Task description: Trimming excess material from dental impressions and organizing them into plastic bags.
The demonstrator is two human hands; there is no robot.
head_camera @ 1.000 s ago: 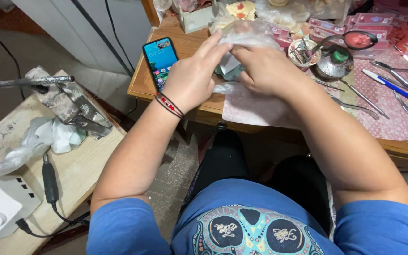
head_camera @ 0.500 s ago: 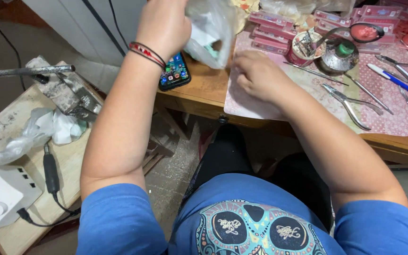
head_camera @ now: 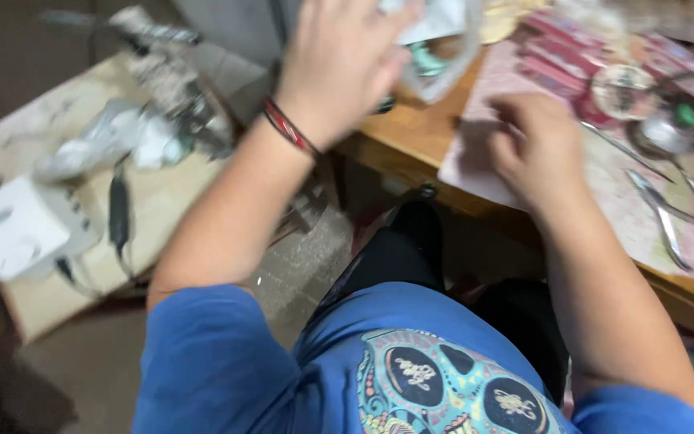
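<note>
Left hand [head_camera: 339, 68] raised over the wooden table's [head_camera: 399, 149] left edge, fingers clenched on a clear plastic bag [head_camera: 443, 48]. Bag holds something white and teal; blur hides what it is. Red-and-black wristband [head_camera: 289, 128] on that wrist. Right hand [head_camera: 536, 145] lies palm-down on the pink mat [head_camera: 636, 209] near the table's front edge, fingers curled, grasping nothing visible. Small round metal bowl [head_camera: 664, 133] toward the table's right end, green bit inside. Metal tools [head_camera: 668, 221] lie on the mat beside the right hand. White box [head_camera: 18, 229] with cable sits on the low bench [head_camera: 58, 297] at far left.
</note>
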